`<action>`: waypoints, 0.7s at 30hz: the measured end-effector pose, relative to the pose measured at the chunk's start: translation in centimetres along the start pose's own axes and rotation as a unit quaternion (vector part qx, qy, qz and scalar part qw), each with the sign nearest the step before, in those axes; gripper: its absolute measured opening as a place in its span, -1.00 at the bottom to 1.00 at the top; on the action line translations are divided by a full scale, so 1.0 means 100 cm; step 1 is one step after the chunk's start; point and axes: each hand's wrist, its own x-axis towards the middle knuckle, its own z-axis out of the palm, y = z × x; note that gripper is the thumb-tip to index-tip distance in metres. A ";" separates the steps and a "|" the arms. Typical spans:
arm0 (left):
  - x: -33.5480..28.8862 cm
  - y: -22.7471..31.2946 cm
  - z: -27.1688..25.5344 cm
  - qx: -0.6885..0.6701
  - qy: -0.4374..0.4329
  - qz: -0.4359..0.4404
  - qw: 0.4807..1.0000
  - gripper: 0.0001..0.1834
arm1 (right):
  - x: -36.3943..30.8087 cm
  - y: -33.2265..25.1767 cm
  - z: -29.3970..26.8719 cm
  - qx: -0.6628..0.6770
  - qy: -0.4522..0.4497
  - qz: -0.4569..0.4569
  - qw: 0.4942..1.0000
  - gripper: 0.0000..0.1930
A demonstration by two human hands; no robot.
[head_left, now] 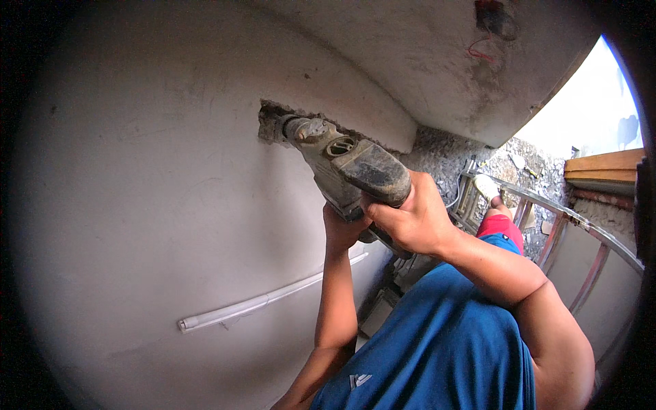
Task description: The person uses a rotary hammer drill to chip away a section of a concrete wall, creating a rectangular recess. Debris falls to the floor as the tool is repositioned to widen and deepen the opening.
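Note:
A dusty rotary hammer drill [342, 160] is held up against the pale plaster wall, its front end inside a rough-edged chiselled slot [273, 113]. My right hand [417, 215] is wrapped round the rear handle. Beneath the tool's body, my left hand [342, 229] grips it from below, fingers partly hidden behind the tool. The bit's tip cannot be seen, as it lies within the slot.
A white tube light [253, 301] is fixed low on the wall. To the right leans a metal ladder [553, 205], with rubble [519, 160] on the floor beyond. Red wire [482, 53] hangs from a hole in the upper wall. A wooden beam [605, 167] juts in at far right.

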 end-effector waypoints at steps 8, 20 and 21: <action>0.033 -0.003 -0.006 -0.079 0.000 0.007 0.997 -0.37 | 0.046 -0.013 0.008 -0.056 0.030 0.029 0.998 -0.72; 0.067 0.022 0.023 -0.097 0.010 0.034 0.995 -0.35 | 0.079 -0.060 0.005 -0.222 0.087 0.042 0.970 -0.70; 0.071 0.025 0.026 -0.116 0.024 0.034 0.992 -0.36 | 0.084 -0.063 0.005 -0.259 0.093 0.059 0.960 -0.63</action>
